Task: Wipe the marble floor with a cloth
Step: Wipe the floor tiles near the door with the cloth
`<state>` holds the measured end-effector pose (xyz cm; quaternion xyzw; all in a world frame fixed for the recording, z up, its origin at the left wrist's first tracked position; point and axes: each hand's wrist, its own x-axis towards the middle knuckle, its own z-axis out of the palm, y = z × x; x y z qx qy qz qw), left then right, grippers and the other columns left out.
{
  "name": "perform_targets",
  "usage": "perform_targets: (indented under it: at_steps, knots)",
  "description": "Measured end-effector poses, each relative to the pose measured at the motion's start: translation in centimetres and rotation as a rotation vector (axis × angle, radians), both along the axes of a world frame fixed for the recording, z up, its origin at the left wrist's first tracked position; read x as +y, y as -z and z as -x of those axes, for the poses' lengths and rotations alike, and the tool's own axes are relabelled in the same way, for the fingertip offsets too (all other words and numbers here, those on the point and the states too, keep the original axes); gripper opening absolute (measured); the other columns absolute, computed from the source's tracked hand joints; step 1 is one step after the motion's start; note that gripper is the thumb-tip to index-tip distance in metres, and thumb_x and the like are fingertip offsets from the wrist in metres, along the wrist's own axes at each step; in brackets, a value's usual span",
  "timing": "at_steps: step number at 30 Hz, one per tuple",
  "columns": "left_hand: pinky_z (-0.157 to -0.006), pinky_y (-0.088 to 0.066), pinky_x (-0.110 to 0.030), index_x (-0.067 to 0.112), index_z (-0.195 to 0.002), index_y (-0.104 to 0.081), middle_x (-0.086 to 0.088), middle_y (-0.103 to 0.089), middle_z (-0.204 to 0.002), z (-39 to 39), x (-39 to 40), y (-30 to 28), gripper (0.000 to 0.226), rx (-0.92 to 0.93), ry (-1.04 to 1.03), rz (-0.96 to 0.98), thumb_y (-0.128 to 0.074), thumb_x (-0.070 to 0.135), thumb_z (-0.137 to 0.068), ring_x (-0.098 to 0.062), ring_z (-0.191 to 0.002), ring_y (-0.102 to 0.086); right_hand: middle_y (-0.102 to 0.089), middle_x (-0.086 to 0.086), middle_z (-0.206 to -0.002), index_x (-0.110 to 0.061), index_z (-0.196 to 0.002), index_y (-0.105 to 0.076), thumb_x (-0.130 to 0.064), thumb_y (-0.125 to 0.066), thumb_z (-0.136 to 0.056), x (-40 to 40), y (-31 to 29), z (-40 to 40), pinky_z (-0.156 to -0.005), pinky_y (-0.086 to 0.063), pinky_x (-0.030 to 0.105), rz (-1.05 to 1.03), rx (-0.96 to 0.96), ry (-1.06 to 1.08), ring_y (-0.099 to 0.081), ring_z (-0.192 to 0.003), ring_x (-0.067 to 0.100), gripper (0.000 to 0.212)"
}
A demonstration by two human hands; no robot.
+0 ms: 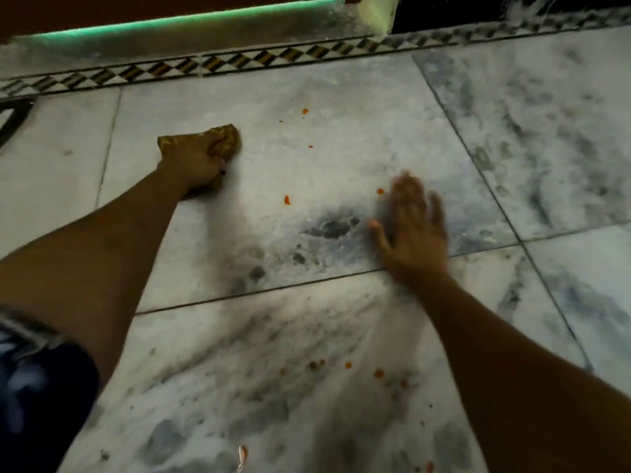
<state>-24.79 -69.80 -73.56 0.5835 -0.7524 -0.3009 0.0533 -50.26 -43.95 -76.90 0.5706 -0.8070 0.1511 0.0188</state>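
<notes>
My left hand point(199, 165) is clenched around a brown-yellow cloth point(225, 138) and presses it onto the white-grey marble floor point(307, 158) at centre left. My right hand point(415, 227) lies flat on the floor at centre right, fingers spread, holding nothing; it looks blurred. Small orange spots point(287, 199) dot the tile between the two hands, more point(305, 111) lie farther away beyond the cloth, and several point(379, 373) sit on the nearer tile.
A chequered inlay border point(239, 61) runs along the far edge of the floor, with a step and a green-lit strip point(177, 22) behind it. A dark object point(13, 114) lies at the far left. A patterned dark sleeve point(34, 387) fills the lower left.
</notes>
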Motion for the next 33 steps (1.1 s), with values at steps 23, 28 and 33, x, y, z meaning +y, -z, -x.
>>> perform_targets:
  at_steps: [23,28,33]
  knots:
    - [-0.110,-0.006,-0.052,0.046,-0.145,-0.016,0.001,-0.012,-0.158,7.2,1.9,-0.2,0.070,-0.487,0.397,0.339,-0.012,0.072,-0.080,-0.029,-0.143,-0.014,-0.007,0.008,-0.158,-0.010,-0.150,-0.008,-0.063,-0.015,-0.086,1.5,0.4,3.2,-0.117,0.002,0.036,-0.202,-0.085,0.184,-0.005,-0.145,0.020,0.083]
    - [-0.113,0.008,-0.053,0.040,-0.148,-0.003,-0.001,0.007,-0.159,16.1,-1.0,0.8,0.061,-0.432,0.276,0.210,-0.023,0.060,-0.094,-0.028,-0.145,0.008,-0.008,0.009,-0.158,-0.009,-0.150,-0.009,-0.062,-0.017,-0.086,1.6,0.3,3.4,-0.116,0.003,0.035,-0.194,-0.080,0.181,-0.005,-0.145,0.020,0.083]
    - [-0.115,0.003,-0.044,0.045,-0.144,0.001,0.004,0.002,-0.158,13.7,4.5,0.5,0.066,-0.402,0.622,0.330,-0.012,0.069,-0.083,-0.022,-0.146,0.001,-0.012,0.010,-0.157,-0.008,-0.149,-0.014,-0.060,-0.021,-0.087,1.5,0.2,3.3,-0.116,0.000,0.037,-0.177,-0.093,0.185,-0.010,-0.145,0.022,0.082]
